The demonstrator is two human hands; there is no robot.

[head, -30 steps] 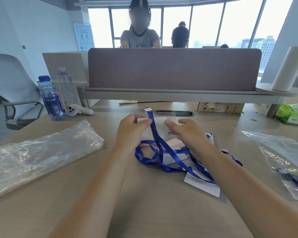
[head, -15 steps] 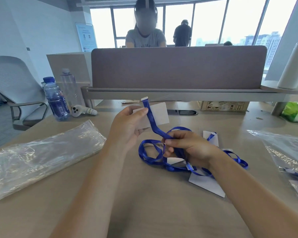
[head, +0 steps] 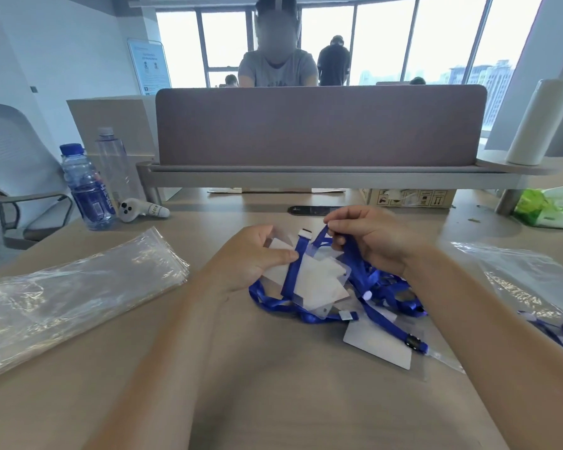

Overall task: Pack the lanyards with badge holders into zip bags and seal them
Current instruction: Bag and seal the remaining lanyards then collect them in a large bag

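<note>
A tangle of blue lanyards (head: 374, 287) with clear badge holders lies at the middle of the desk. My left hand (head: 251, 258) pinches one badge holder (head: 309, 277) and its blue strap against the thumb, just above the pile. My right hand (head: 368, 238) grips a loop of the same blue lanyard, lifted a little to the right. Another badge holder with a white card (head: 379, 347) lies flat at the pile's near right. A stack of empty zip bags (head: 69, 293) sits on the left.
Filled zip bags (head: 533, 287) lie at the right edge. Two water bottles (head: 88, 186) and a white controller (head: 140, 209) stand back left. A grey divider (head: 319, 125), a cardboard box (head: 410, 198), a paper roll (head: 540, 121) and a green pack (head: 546, 207) line the back. A person sits opposite.
My right hand rose from the pile and now holds a lanyard loop up beside the left hand. The left hand lowered the badge holder closer to the pile.
</note>
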